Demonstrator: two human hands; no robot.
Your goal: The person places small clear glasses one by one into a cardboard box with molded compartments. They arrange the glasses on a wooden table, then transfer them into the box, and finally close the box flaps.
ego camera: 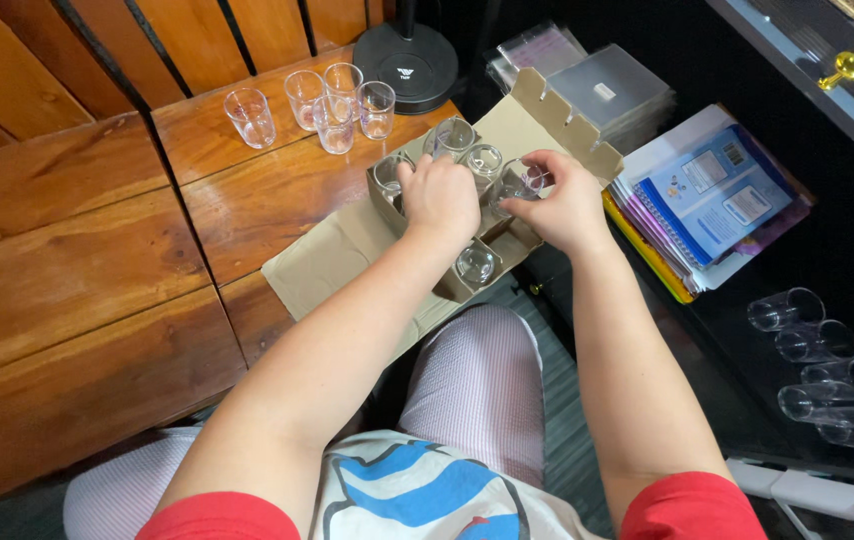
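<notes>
Wooden table [77, 290]: cardboard box [507, 135] holds clear glasses [476, 264].

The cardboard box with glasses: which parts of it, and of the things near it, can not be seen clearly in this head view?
- Cardboard box, head view: the left hand covers its middle cells, so their contents are hidden.
- Glass at the right hand: fingers cover its lower part.
- Lying glasses: the right edge cuts off the lowest one.
- Black round base: the top edge cuts off its pole.
</notes>
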